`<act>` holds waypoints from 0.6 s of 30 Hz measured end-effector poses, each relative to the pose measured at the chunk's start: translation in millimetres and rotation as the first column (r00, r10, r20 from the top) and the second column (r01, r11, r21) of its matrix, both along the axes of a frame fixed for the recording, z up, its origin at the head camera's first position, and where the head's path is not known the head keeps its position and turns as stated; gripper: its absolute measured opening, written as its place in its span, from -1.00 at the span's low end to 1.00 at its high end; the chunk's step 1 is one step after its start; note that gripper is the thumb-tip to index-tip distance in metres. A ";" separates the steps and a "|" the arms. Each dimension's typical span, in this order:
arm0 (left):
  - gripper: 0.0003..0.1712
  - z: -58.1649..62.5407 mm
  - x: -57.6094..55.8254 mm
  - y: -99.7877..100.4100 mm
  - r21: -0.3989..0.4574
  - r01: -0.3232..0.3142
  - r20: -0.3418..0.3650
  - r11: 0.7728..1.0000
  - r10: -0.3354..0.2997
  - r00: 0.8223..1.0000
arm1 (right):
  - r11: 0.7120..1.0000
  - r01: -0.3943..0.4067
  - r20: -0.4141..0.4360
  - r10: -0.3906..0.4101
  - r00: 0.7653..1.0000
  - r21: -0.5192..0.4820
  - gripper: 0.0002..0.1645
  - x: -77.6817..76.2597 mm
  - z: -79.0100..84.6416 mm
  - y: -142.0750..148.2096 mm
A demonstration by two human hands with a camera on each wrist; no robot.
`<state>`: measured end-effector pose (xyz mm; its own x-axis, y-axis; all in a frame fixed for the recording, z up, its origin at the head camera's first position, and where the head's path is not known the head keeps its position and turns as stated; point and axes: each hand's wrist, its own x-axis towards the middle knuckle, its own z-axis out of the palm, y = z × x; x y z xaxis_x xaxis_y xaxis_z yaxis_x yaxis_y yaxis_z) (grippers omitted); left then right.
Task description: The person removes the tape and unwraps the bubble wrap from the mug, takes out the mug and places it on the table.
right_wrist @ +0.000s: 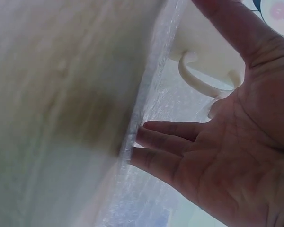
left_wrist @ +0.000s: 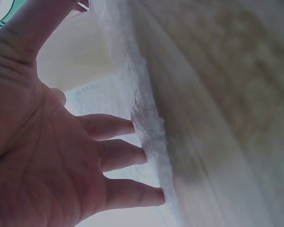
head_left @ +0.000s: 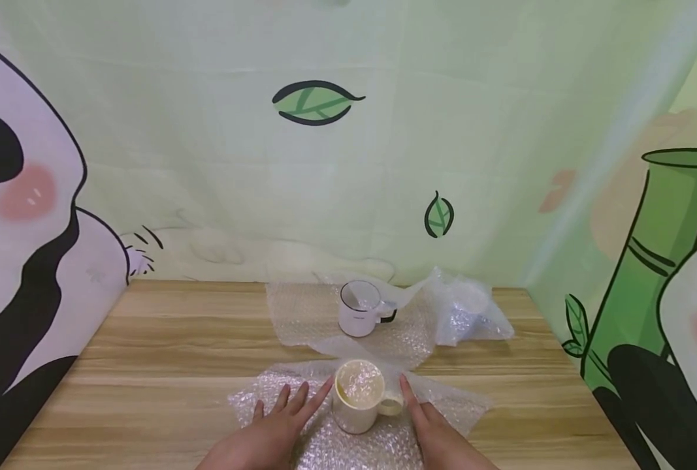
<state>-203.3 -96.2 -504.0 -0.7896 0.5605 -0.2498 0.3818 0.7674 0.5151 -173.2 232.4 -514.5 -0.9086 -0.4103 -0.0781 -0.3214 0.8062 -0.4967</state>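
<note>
A cream mug [head_left: 353, 418] stands upright on a sheet of bubble wrap [head_left: 356, 454] near the front of the table, with clear bubble wrap showing inside its mouth. Its handle [right_wrist: 199, 85] points toward my right hand [head_left: 439, 434]. On the mug's other side is my left hand [head_left: 272, 427], fingers straight and spread over the sheet. In the left wrist view several fingertips [left_wrist: 137, 155] meet the edge of the wrap. Straight fingers [right_wrist: 156, 158] of the right hand likewise reach the wrap's edge in the right wrist view. Neither hand grips the mug.
Behind stands a white mug [head_left: 356, 323] with a dark rim and handle, on another bubble wrap sheet [head_left: 298, 320]. To its right lies a bubble-wrapped bundle [head_left: 468, 313]. The wooden table [head_left: 166, 365] backs onto a printed cloth [head_left: 207, 130] with pandas and bamboo.
</note>
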 end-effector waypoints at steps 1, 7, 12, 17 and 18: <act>0.62 0.2 0.3 -0.4 0.003 0.004 -0.002 1.000 -0.004 1.000 | 1.000 0.010 0.030 -0.010 0.999 -0.021 0.86 0.0 0.9 0.2; 0.66 1.9 0.2 -0.6 0.030 0.017 -0.017 0.999 -0.017 1.000 | 0.979 0.072 0.160 -0.041 0.986 -0.193 0.94 -2.8 6.4 3.5; 0.74 3.2 -4.2 -0.8 0.101 -0.005 -0.027 0.995 0.008 1.000 | 0.946 0.179 0.244 -0.113 0.963 -0.269 0.89 -2.2 8.5 3.3; 0.76 5.5 -7.2 -0.7 0.141 -0.008 -0.089 0.990 0.021 0.996 | 0.927 0.200 0.212 -0.137 0.968 -0.317 0.67 -2.4 9.3 5.3; 0.77 6.5 -7.5 -0.4 0.143 -0.008 -0.105 0.990 0.023 0.994 | 0.927 0.186 0.190 -0.128 0.973 -0.327 0.62 -2.7 9.7 6.0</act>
